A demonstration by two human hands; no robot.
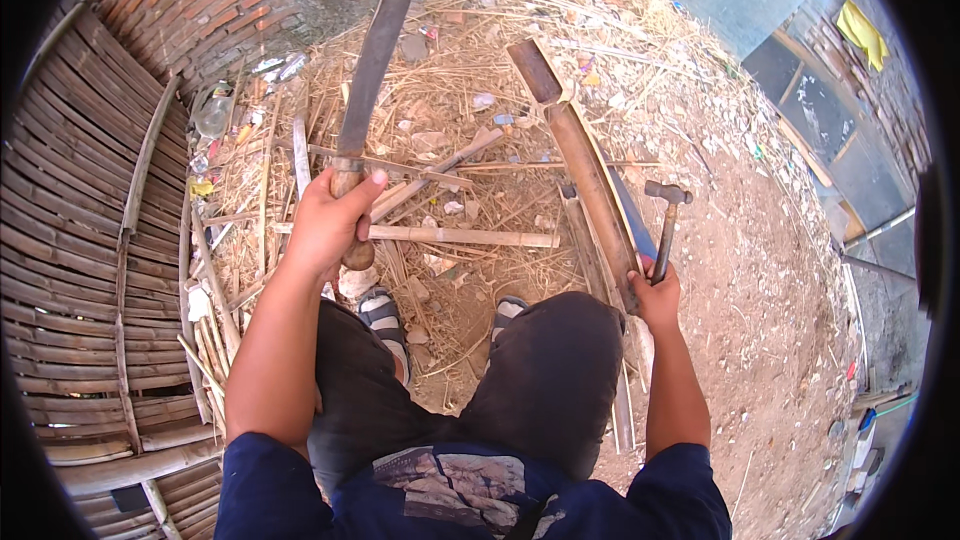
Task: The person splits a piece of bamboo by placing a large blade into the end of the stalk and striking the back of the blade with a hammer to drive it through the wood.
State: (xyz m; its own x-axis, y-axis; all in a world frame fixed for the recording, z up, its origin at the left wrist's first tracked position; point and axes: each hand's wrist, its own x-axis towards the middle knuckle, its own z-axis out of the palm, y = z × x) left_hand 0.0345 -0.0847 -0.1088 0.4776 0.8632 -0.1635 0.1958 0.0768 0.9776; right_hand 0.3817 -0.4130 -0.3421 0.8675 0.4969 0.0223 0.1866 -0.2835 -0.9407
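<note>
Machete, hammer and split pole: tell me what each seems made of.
Machete: dull, dark grey blade, likely steel; smooth brown handle, probably wood. Hammer: dark, dull head, seemingly metal; brownish shaft, perhaps wood. Split pole: probably bamboo, judging by its matte, hollow inside and crosswise node.

Readable texts, labels, brands, numbers, signs: none that you can make out. Marked surfaces, by place:
– Your dark blue shirt point(600, 512), bottom centre: bears a grey and brown printed design point(455, 485), picture-like; you can distinguish no letters on it.
– Dark panel point(818, 112), right, upper part: whitish patches, not legible to you as characters.
– Red and white scrap point(430, 32), top centre, on the ground: too small for you to read.
– Clear plastic bottle point(213, 117), upper left: too small for you to tell any label.
– Yellow sheet point(863, 33), upper right: creased; you can read no wording on it.
</note>
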